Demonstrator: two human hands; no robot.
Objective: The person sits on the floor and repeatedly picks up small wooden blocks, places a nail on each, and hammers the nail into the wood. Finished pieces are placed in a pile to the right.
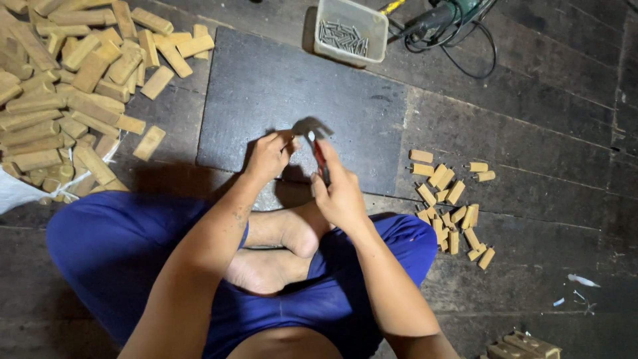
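Dozens of pale wooden blocks (66, 86) lie heaped on the dark plank floor (531, 133) at the person's left, spilling toward a white sack (16, 193). Next in size comes a flat dark mat (266, 93), laid on the floor straight ahead of the crossed legs in blue shorts (119, 246). At the far edge of the mat stands a clear plastic tub (352, 26) holding a pile of short metal pins (342, 36), and just beyond it a power tool (438, 20) rests with its black cord looped about.

On the person's right a smaller scatter of short wooden pegs (452, 213) lies on the planks, well apart from the big heap.

Both hands hover over the near edge of the mat. The right hand (342, 196) has its fingers wrapped tight around the red handles of a pair of pliers (319, 153), whose nose points up and away. The left hand (269, 156) sits just beside the pliers' nose, fingers pinched together at the tip; whatever small piece they may be pinching is too little to make out.
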